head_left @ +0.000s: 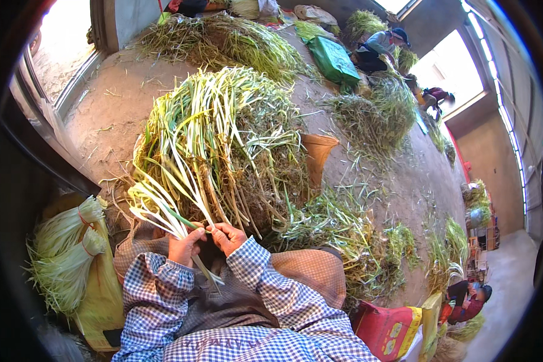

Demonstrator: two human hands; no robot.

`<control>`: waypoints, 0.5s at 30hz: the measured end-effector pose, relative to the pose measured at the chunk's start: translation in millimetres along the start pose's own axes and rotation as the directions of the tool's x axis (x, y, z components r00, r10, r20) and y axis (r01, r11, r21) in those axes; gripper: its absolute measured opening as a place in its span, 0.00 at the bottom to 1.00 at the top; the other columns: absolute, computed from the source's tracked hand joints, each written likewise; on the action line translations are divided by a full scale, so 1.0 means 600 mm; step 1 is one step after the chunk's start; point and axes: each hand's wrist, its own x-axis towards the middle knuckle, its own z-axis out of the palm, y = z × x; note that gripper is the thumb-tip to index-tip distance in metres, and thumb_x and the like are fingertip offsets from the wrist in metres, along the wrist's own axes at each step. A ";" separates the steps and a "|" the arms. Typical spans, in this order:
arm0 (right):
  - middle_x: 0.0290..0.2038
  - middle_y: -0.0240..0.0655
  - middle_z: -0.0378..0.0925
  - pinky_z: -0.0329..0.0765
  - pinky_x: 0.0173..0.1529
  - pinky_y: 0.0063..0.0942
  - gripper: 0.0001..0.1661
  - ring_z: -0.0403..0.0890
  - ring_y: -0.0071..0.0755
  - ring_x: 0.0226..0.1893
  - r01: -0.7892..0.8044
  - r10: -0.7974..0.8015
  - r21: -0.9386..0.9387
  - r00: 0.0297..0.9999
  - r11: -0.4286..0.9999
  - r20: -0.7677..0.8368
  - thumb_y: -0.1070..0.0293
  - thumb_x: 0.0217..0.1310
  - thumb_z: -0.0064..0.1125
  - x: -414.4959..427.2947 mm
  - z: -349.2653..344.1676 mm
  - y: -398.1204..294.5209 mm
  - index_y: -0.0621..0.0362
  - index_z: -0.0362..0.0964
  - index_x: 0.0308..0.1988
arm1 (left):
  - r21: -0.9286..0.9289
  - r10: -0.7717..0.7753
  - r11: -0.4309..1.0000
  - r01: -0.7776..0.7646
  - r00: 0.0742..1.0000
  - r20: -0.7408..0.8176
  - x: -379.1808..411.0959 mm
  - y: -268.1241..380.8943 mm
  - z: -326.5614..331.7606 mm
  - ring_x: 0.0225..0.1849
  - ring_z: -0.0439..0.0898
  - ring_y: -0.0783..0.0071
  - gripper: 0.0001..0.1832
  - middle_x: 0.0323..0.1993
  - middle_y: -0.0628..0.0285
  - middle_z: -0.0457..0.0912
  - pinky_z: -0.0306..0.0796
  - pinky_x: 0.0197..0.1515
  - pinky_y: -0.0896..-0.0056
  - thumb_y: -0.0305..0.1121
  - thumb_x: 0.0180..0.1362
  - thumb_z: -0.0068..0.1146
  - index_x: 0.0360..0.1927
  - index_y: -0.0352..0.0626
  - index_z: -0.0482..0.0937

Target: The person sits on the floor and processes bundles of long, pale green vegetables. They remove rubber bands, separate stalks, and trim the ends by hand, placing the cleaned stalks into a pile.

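My left hand (186, 246) grips a small bunch of pale, leek-like stalks (156, 206); their white ends stick out below the fist over my lap. Close beside it, my right hand (226, 237) pinches a white stalk (194, 192) near its lower end, its leaves reaching up and left. A green leaf (181, 218) runs to the fingertips of both hands, which almost meet. Right in front of my knees stands a big heap of uncleaned stalks (221, 122), with brown, dry outer leaves and roots. Two tied bundles of cleaned pale stalks (68, 262) lie on my left.
A yellow sack (99, 289) lies under the tied bundles. Stripped leaf waste (344, 231) covers the floor at right, near a red sack (382, 328). An orange-brown sack edge (319, 154) shows behind the heap. Several people work farther off, one by a green sack (332, 59).
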 end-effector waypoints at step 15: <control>0.19 0.45 0.70 0.68 0.24 0.35 0.11 0.74 0.45 0.22 -0.011 0.294 -0.855 0.941 0.518 0.166 0.62 0.52 0.46 -0.032 -0.006 -0.046 0.58 0.63 0.26 | -0.183 0.150 0.972 -0.149 0.989 -0.007 -0.007 -0.006 -0.005 0.14 0.68 0.79 0.07 0.21 0.58 0.75 0.62 0.14 0.84 0.28 0.50 0.51 0.29 0.35 0.73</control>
